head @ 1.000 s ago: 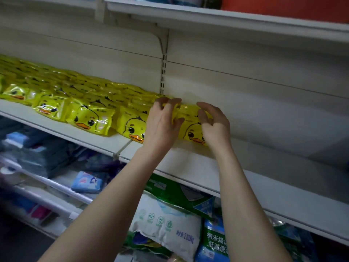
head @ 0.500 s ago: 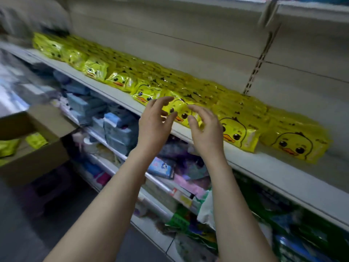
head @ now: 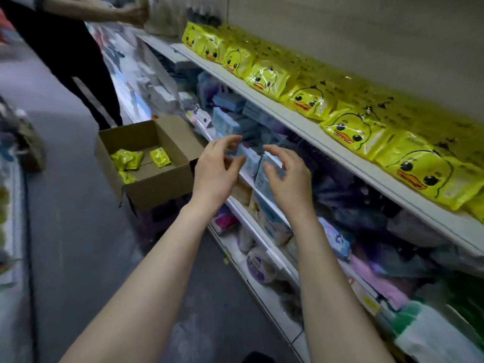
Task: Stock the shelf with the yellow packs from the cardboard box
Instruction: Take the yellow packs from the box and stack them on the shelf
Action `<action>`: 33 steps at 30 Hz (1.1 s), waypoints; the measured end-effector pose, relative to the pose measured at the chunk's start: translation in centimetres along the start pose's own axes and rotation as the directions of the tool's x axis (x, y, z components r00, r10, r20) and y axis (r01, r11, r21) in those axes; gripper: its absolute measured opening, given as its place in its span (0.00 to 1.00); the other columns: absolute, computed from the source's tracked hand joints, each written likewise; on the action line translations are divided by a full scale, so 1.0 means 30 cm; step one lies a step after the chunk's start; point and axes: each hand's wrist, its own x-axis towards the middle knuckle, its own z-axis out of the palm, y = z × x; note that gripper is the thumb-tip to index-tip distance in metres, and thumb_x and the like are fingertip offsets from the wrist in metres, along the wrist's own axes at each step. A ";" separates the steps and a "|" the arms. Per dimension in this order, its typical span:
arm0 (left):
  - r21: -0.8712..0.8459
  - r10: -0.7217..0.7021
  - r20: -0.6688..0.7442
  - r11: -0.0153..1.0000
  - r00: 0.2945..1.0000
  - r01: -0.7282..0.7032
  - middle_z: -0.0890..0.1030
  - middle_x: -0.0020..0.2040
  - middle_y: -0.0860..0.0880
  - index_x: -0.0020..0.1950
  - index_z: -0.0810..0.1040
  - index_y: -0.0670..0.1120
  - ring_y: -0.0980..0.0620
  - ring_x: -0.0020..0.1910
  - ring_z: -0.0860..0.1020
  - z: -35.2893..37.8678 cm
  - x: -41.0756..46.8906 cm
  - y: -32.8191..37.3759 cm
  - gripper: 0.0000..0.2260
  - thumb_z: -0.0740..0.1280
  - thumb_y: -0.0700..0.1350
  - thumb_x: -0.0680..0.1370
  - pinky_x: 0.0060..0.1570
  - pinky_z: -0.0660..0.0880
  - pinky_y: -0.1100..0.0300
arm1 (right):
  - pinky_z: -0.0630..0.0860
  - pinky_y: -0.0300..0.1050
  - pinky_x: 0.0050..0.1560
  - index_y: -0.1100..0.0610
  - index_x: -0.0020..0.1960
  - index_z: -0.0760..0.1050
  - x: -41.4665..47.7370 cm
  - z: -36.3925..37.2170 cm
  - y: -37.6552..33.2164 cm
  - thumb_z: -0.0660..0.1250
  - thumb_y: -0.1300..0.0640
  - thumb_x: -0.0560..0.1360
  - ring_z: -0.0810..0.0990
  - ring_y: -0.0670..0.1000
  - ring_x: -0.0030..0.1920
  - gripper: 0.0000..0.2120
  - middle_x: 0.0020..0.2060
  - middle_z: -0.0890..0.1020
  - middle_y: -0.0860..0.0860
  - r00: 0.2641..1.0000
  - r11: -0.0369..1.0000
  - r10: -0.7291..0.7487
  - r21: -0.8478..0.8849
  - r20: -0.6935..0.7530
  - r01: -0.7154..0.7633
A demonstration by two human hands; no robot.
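A person in dark clothes stands far left. The open cardboard box holds a few loose yellow packs. Just right of it, the left hand and right hand hover apart, fingers spread wide, holding nothing. Further right, duck-faced yellow packs line the shelf.

— How many packs lie in the cardboard box?
— Can't tell. Its near wall hides part of one pack, and the print on them is too small to read.
— And the yellow packs on the shelf?
— The row runs off the right edge, and the front ones cover those behind.
— The other person?
— Cut off by the top edge and blurred. The goods underneath are a blur too.
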 end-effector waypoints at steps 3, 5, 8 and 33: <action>0.051 -0.036 -0.045 0.998 0.998 0.038 0.78 0.54 0.52 0.62 0.76 0.53 0.59 0.43 0.78 -0.079 0.028 -0.100 0.15 0.69 0.44 0.76 0.52 0.77 0.54 | 0.72 0.51 0.63 0.54 0.62 0.79 0.055 0.131 -0.012 0.66 0.60 0.75 0.77 0.50 0.60 0.16 0.58 0.81 0.49 0.996 1.000 -0.016 0.011 0.087 0.015; 0.076 -0.065 -0.083 0.995 0.994 0.072 0.79 0.54 0.52 0.62 0.77 0.53 0.56 0.46 0.78 -0.119 0.052 -0.173 0.15 0.69 0.45 0.76 0.53 0.77 0.52 | 0.72 0.50 0.64 0.54 0.61 0.79 0.091 0.217 -0.017 0.66 0.60 0.74 0.77 0.50 0.60 0.16 0.58 0.81 0.49 0.991 0.999 -0.022 0.043 0.130 0.017; 0.099 -0.108 -0.115 0.988 0.988 0.119 0.78 0.54 0.51 0.62 0.77 0.53 0.53 0.48 0.79 -0.164 0.106 -0.278 0.15 0.69 0.44 0.76 0.53 0.77 0.50 | 0.73 0.49 0.63 0.54 0.60 0.79 0.153 0.347 -0.016 0.66 0.58 0.73 0.78 0.51 0.59 0.16 0.56 0.81 0.51 0.984 0.995 -0.058 0.088 0.168 0.043; 0.223 -0.286 -0.247 0.913 0.926 0.341 0.78 0.53 0.56 0.60 0.78 0.54 0.63 0.45 0.77 -0.376 0.842 -0.921 0.12 0.69 0.44 0.78 0.45 0.72 0.71 | 0.72 0.54 0.64 0.50 0.64 0.77 0.881 1.196 0.123 0.67 0.64 0.74 0.75 0.48 0.61 0.20 0.59 0.78 0.47 0.867 0.972 -0.140 0.231 0.478 0.030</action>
